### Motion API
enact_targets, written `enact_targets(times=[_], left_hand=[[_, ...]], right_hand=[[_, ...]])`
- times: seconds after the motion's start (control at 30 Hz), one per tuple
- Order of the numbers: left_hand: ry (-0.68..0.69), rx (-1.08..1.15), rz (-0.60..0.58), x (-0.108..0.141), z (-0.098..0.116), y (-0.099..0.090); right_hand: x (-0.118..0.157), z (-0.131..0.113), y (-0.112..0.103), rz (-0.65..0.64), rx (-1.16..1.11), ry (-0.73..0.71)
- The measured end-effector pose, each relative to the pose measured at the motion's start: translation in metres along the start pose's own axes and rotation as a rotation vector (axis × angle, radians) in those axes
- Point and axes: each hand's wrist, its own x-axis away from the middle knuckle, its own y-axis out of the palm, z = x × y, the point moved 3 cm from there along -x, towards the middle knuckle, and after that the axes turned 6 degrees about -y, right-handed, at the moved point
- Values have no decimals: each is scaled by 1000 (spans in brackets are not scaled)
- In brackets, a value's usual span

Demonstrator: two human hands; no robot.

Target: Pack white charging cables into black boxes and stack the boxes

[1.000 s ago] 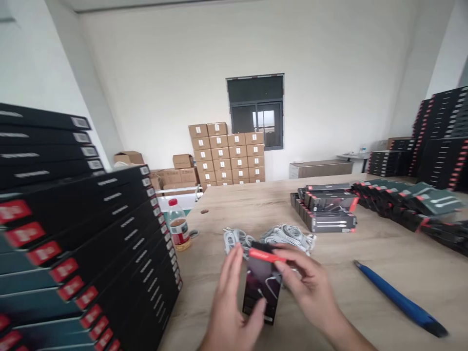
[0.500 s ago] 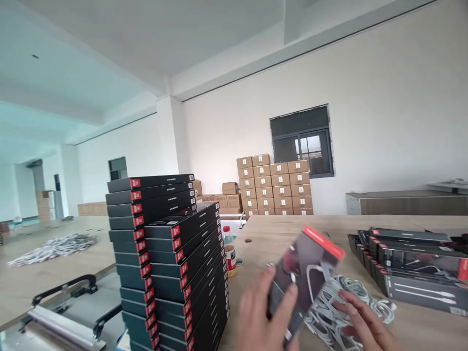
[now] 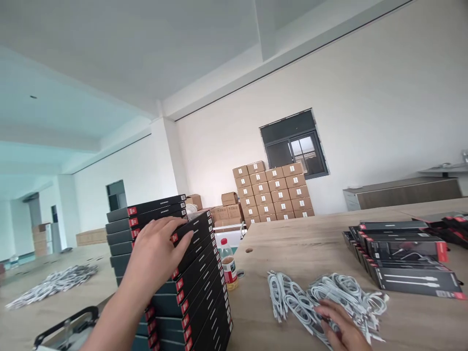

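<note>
My left hand [image 3: 157,253] is at the top of the nearer stack of black boxes [image 3: 197,273] with red labels. Its fingers lie over the top box [image 3: 197,222] and the thumb presses along the near side, so the hand grips that box. Part of the box is hidden under the palm. At the lower right, my right hand [image 3: 340,324] reaches into a pile of coiled white cables [image 3: 343,292]. Its thumb and fingers are apart, with the fingertips touching or just above the coils. More cable bundles [image 3: 281,295] lie left of it.
A taller stack of boxes [image 3: 119,226] stands behind the left hand. A bottle with a red cap [image 3: 228,265] is beside the stacks. Packaged cable boxes [image 3: 409,282] sit on the table's right side. Loose white cables [image 3: 54,285] lie on the left table; brown cartons [image 3: 274,195] stand behind.
My left hand has carried the box from above the cables leftward onto the nearer stack, which is now one box higher. My right hand has moved slightly left and down over the cables.
</note>
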Motion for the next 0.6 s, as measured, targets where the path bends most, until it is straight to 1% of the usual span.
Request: enact_targets(times=[0.13,0.23,0.3,0.33,0.37,0.43,0.47,0.5,0.53,0.57,0.6], left_hand=[[-36,31,64,-3,-5,-1],[-23,34,58,-6,-9,-1],[5,37,73,-5,-2,-2],[24,42,107,-3,6,-4],[45,56,149,1,17,-5],[95,145,224,14,48,-2],[133,232,205,23,68,5],[172,341,169,35,89,16],[203,447,99,49,111,31],[231,531,-11,66,134,50],[229,603,-115,85,155,72]], right_hand=[[-2,-1,-1,-19,-8,-17],[-3,-1,-2,-23,-17,-26],[-4,-6,-4,4,-17,-35],[-4,-10,-6,29,-14,-39],[-5,-16,-9,59,-6,-42],[-7,-29,-15,112,13,-44],[-9,-35,-17,125,20,-47],[-11,-40,-20,125,22,-52],[-14,-44,-22,123,22,-57],[-16,-47,-23,117,22,-61],[-18,-47,-24,112,27,-61]])
